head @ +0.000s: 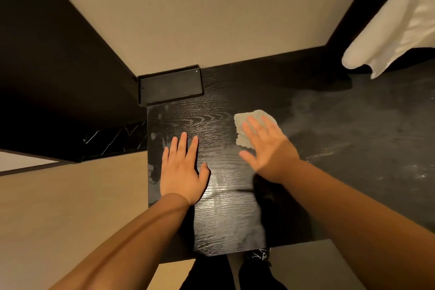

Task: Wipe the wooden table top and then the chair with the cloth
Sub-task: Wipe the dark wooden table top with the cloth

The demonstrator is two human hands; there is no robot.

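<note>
Hands, 2: right hand [268,148] flat, fingers straight, pressing 1 cloth [249,125] mid-frame; left hand [182,169] flat, fingers straight on table top [353,136]; 1 tray [170,86] upper left.

The right hand [268,148] covers the 4 o'clock half of the cloth [246,121]. The wooden table top [353,148] runs off the edge at 3 o'clock; white bedding [388,30] is cut off at 2 o'clock.

No legible words, numbers or brand marks anywhere in view. Some white print on the dark shoe [260,255] just below the near edge of the table top [221,110], too small and cut off to read. Pale lines on that top only wood grain and smears, not lettering.
</note>
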